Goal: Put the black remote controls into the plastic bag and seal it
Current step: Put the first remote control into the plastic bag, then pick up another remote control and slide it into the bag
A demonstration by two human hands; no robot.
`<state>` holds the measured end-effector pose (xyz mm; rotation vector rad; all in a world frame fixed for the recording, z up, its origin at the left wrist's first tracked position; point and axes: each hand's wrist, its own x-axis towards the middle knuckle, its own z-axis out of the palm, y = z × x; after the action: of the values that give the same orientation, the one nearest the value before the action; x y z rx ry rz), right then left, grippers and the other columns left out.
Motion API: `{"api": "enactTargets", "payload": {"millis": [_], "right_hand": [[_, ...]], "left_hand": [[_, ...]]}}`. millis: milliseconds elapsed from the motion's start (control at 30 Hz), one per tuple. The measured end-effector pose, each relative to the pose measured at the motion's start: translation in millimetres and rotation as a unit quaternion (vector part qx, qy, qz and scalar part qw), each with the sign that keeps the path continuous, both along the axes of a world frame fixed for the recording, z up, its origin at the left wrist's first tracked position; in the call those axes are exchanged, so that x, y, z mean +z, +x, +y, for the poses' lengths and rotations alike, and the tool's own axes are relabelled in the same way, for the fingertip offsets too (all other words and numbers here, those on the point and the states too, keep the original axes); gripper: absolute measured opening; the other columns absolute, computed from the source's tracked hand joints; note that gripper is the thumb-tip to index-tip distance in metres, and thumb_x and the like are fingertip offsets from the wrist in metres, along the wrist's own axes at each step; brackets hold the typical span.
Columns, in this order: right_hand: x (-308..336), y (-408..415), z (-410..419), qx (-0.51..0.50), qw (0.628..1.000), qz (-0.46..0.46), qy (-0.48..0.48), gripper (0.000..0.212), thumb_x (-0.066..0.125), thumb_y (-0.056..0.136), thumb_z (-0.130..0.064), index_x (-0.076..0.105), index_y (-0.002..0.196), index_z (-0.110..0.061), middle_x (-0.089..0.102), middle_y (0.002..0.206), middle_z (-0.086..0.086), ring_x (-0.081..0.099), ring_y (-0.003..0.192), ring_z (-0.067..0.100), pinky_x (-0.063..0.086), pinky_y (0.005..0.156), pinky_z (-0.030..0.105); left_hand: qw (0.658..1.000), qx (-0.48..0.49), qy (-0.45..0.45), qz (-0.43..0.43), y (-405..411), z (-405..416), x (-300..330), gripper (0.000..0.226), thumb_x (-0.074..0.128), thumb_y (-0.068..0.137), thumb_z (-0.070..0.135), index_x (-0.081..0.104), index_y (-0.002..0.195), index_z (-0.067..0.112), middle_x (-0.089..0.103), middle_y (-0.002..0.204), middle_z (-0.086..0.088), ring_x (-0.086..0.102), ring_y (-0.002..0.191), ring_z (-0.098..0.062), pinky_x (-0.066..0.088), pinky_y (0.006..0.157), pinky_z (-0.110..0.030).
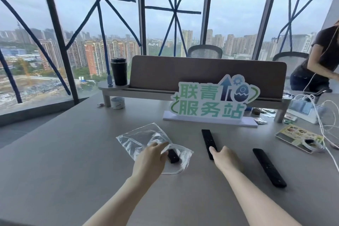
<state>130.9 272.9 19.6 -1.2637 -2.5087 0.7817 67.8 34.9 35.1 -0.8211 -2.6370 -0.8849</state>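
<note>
Your right hand (pixel 226 158), fingers loose, touches the near end of the middle remote (pixel 209 143), which points away; left hand (pixel 152 156) seems to pin the bag (pixel 145 137).

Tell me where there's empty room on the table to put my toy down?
The big bare patch of table left of the plastic bag is free, and so is the near edge around the arms. Between the long remotes it's tight. The far right is crowded with white cables and a leaflet.
</note>
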Motion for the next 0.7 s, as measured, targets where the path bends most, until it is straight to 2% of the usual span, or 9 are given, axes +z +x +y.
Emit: {"api": "enactTargets", "payload": {"millis": [100,167,233,300,333,400,467,533,700], "right_hand": [[-11.7,-15.8,3.2,0.012,0.998,-0.036,0.059,0.044,0.053,0.087,-0.051,0.061,0.102,-0.011,0.068,0.101,0.009,0.066,0.093,0.031,0.049,0.073,0.035],[-15.7,-22.2,6.2,0.027,0.997,-0.06,0.048,0.039,0.055,0.086,-0.047,0.06,0.102,-0.012,0.069,0.101,0.01,0.067,0.094,0.031,0.048,0.074,0.034],[-12.3,-19.6,11.4,0.048,0.996,-0.01,-0.07,0.031,0.053,0.085,-0.041,0.06,0.094,-0.011,0.07,0.082,0.012,0.066,0.065,0.026,0.044,0.061,0.03],[1.1,-1.5,19.0,0.036,0.961,0.092,-0.259,0.024,0.052,0.09,-0.033,0.057,0.083,-0.01,0.059,0.057,0.009,0.039,0.031,0.017,0.03,0.042,0.02],[9.4,14.0,23.7,0.024,0.932,0.136,-0.336,0.024,0.052,0.092,-0.03,0.055,0.078,-0.011,0.053,0.052,0.007,0.026,0.027,0.013,0.022,0.038,0.016],[28.3,51.1,29.6,0.043,0.882,0.188,-0.43,0.028,0.05,0.095,-0.028,0.048,0.072,-0.012,0.041,0.045,0.003,0.017,0.028,0.01,0.014,0.036,0.014],[43.5,85.0,29.4,0.084,0.865,0.169,-0.466,0.028,0.049,0.096,-0.028,0.044,0.072,-0.013,0.032,0.043,-0.001,0.014,0.03,0.009,0.012,0.035,0.015],[51.0,105.6,20.4,0.119,0.867,0.115,-0.47,0.028,0.049,0.096,-0.027,0.044,0.071,-0.014,0.027,0.045,-0.002,0.012,0.033,0.009,0.011,0.034,0.017],[32.2,78.0,-34.9,0.177,0.863,0.044,-0.472,0.029,0.051,0.097,-0.033,0.049,0.072,-0.017,0.035,0.046,-0.003,0.015,0.036,0.008,0.01,0.036,0.019]], "left_hand": [[1.0,0.005,-0.015,0.008,-1.6,-3.1,-3.3,0.033,0.046,0.091,0.031,0.058,0.121,0.041,0.065,0.112,0.007,0.062,0.101,-0.024,0.045,0.072,-0.032],[1.0,0.014,-0.01,0.003,-3.7,-5.1,-4.1,0.029,0.047,0.092,0.035,0.062,0.115,0.042,0.066,0.103,0.008,0.063,0.093,-0.022,0.042,0.066,-0.029],[1.0,0.023,-0.008,0.002,-7.3,-4.6,-5.0,0.027,0.046,0.092,0.038,0.066,0.11,0.041,0.067,0.098,0.008,0.063,0.088,-0.022,0.039,0.062,-0.028],[1.0,0.026,-0.007,0.006,-11.1,-0.4,-5.1,0.026,0.045,0.092,0.039,0.068,0.105,0.036,0.068,0.096,0.007,0.063,0.088,-0.024,0.04,0.062,-0.03],[1.0,0.027,0.0,0.006,-12.8,2.8,-4.7,0.026,0.045,0.092,0.037,0.069,0.102,0.034,0.069,0.095,0.006,0.063,0.089,-0.024,0.043,0.064,-0.031],[1.0,0.023,0.018,0.01,-15.8,11.1,-4.0,0.025,0.046,0.092,0.033,0.071,0.094,0.029,0.071,0.093,0.004,0.064,0.089,-0.025,0.046,0.065,-0.034],[0.999,0.02,0.024,0.012,-15.4,20.7,-1.9,0.025,0.045,0.091,0.032,0.069,0.085,0.025,0.072,0.09,0.001,0.063,0.088,-0.027,0.041,0.06,-0.033],[0.999,0.025,0.024,0.012,-12.8,28.3,1.4,0.026,0.045,0.091,0.032,0.069,0.088,0.024,0.072,0.092,0.0,0.062,0.09,-0.029,0.038,0.06,-0.032],[1.0,0.012,0.021,0.007,-2.7,29.6,2.1,0.028,0.042,0.092,0.034,0.069,0.097,0.028,0.073,0.093,-0.001,0.063,0.089,-0.029,0.052,0.068,-0.038]]}}
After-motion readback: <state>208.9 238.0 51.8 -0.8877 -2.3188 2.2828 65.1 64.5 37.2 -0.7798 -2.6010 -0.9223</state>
